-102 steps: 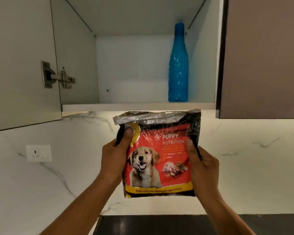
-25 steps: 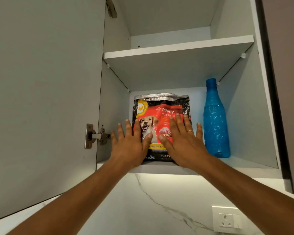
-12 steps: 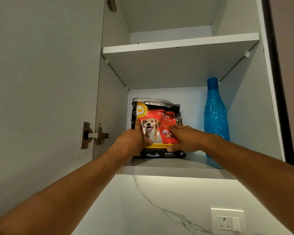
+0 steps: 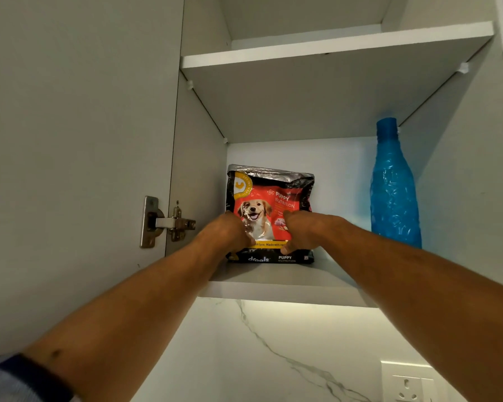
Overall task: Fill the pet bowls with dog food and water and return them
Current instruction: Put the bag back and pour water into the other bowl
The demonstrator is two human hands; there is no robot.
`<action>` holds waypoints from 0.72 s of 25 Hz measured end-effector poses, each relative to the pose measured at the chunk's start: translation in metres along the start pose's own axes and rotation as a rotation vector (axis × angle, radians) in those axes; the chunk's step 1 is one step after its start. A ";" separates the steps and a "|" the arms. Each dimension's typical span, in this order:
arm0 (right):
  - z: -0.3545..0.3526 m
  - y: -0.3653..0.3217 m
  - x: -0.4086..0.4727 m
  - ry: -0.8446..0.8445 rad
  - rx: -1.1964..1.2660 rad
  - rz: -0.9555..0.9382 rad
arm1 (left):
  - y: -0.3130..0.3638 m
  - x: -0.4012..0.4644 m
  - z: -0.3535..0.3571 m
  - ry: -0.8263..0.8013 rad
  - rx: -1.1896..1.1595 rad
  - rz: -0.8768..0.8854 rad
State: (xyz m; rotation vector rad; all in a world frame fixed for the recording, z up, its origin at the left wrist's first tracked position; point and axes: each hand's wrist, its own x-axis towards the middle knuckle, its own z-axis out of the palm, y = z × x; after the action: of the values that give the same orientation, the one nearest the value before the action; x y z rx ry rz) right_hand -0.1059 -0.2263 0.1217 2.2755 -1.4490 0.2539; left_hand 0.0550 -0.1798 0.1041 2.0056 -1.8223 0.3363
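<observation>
We had both arms stretched up into the open wall cabinet, where the dog food bag stood upright on the lower shelf, far back on it and toward the left side wall. Our left hand pressed against the bag's left front face and our right hand against its right front face, each curled on the foil; whether either truly clamped the bag or merely pushed it we could not tell, since the fingertips were hidden. The bag lay straight ahead of both hands, its long axis vertical, its broad printed face turned toward us, and neither hand was clearly the nearer. A strip of bare shelf lay between the bag's base and the near edge. To the right stood the blue bottle, apart from the bag, with open shelf between them. The upper shelf sat well above the bag's crimped top. On the left the cabinet door hung open on its hinge. We judged the bag was being stowed, and that the hands had free room to draw straight back.
</observation>
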 end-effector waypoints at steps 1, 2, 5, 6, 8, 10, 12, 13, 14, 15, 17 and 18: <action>0.001 0.000 0.001 0.004 -0.006 0.006 | -0.001 0.006 0.001 -0.017 0.055 0.011; 0.002 0.000 0.001 0.004 -0.005 0.007 | -0.002 0.011 0.002 -0.029 0.097 0.011; 0.004 0.000 0.003 0.018 0.013 0.003 | -0.002 0.021 0.005 -0.032 0.148 0.003; 0.005 0.001 0.004 0.021 0.023 0.011 | -0.003 0.022 0.005 -0.033 0.147 -0.004; 0.008 0.003 0.005 0.037 0.046 0.024 | -0.001 0.020 0.006 -0.024 0.138 0.005; 0.010 0.004 0.003 0.041 0.077 0.033 | -0.001 0.016 0.005 -0.019 0.143 0.032; 0.010 0.004 -0.003 0.026 0.100 0.053 | 0.000 0.008 0.005 -0.044 0.184 0.057; 0.008 0.005 -0.007 0.016 0.103 0.065 | 0.001 0.004 0.003 -0.049 0.192 0.060; 0.006 0.006 -0.011 0.016 0.103 0.075 | 0.003 0.000 0.000 -0.044 0.178 0.053; 0.003 0.009 -0.015 0.034 0.112 0.085 | 0.005 -0.003 -0.005 -0.014 0.132 0.047; -0.006 0.020 -0.029 0.135 0.143 0.105 | 0.019 -0.009 -0.020 0.090 -0.060 0.035; -0.011 0.027 -0.038 0.234 0.137 0.120 | 0.030 -0.012 -0.030 0.145 -0.174 0.040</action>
State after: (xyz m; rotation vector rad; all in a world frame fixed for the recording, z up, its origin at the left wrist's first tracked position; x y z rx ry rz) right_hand -0.1461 -0.2002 0.1244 2.1781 -1.4853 0.6518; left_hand 0.0265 -0.1577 0.1293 1.7827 -1.7402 0.3145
